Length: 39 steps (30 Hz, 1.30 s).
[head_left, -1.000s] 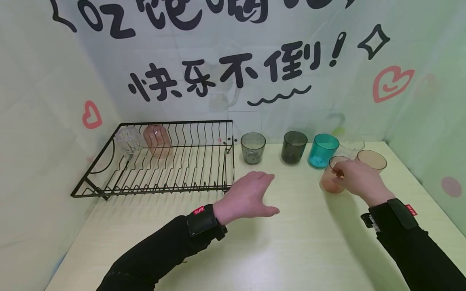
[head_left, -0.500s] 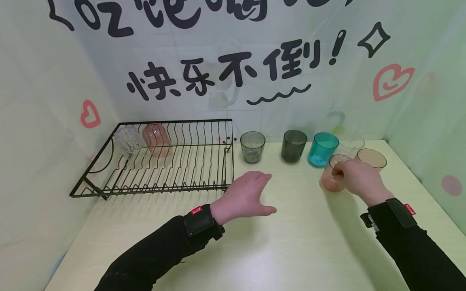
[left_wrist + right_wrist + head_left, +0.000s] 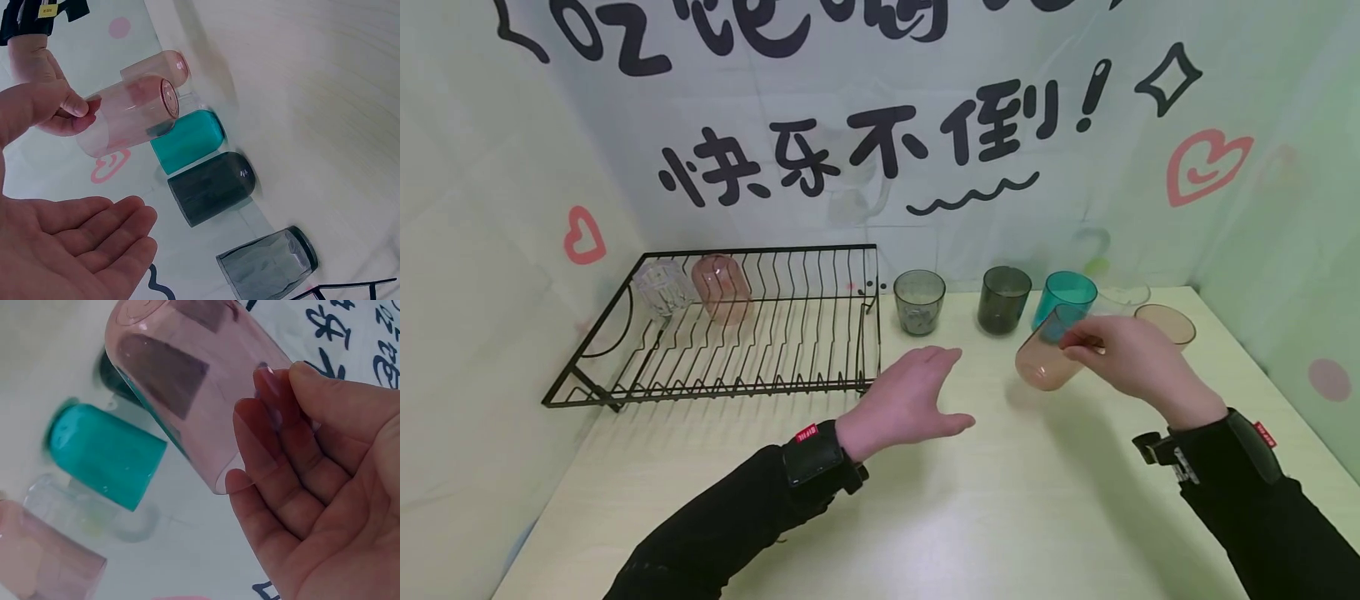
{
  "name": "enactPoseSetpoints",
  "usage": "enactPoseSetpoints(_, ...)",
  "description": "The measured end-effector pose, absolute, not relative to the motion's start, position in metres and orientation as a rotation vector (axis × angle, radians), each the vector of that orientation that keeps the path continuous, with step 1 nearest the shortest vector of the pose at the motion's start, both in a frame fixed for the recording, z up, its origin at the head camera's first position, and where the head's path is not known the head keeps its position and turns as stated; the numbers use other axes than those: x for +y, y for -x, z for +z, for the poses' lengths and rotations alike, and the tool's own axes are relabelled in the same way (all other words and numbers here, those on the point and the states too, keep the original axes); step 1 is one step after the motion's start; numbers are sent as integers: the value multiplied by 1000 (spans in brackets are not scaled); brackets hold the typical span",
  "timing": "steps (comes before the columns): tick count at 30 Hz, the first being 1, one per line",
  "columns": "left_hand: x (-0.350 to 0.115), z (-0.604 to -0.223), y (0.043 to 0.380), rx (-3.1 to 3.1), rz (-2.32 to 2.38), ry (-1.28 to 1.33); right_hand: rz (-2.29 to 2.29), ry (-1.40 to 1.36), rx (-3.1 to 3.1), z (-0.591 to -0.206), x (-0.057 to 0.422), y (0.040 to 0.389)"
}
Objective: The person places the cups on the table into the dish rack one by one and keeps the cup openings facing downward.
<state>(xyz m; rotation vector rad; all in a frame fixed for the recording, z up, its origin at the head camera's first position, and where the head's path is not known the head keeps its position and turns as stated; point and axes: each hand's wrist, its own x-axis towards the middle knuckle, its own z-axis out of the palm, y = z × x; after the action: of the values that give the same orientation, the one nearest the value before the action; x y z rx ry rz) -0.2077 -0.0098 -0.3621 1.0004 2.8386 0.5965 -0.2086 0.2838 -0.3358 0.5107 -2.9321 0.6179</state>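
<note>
My right hand [image 3: 1131, 362] pinches the rim of a clear pink cup [image 3: 1047, 364] between thumb and fingers. The cup hangs tilted above the table, its base toward the lower left; the right wrist view shows fingers through its wall. My left hand [image 3: 906, 400] is held over the table, fingers straight and thumb spread, with nothing in it. Behind the pink cup stands a teal cup [image 3: 1070, 292]. A dark grey cup [image 3: 1003, 300] and a lighter grey cup [image 3: 919, 302] stand left of it. Another pink cup [image 3: 47, 556] and a clear cup [image 3: 87, 506] are partly hidden in the head view.
A black wire rack [image 3: 790, 387] stands at the back left. It holds an upturned clear cup [image 3: 662, 287] and an upturned pink glass [image 3: 722, 287]. A printed cloth [image 3: 850, 225] hangs behind the table [image 3: 970, 533].
My right hand has lifted the pink cup off the table, moved it left and tilted it. The left hand has stayed nearly still.
</note>
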Motion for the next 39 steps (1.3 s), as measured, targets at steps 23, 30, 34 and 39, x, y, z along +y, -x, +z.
enactPoseSetpoints(23, -6, -361, 221, 2771, 883, -908, 1185, -517, -2848, -323, 260, 196)
enactPoseSetpoints(30, -2, -364, 220, 2745, 1111, -901, 1459, -501, -2798, -326, 253, 196)
enactPoseSetpoints(34, 0, -364, 219, 2724, 1206, -850, 1569, -492, -2737, -330, 250, 197)
enactPoseSetpoints(39, 0, -361, 218, 2685, 1306, -811, 1632, -455, -2722, -333, 250, 197)
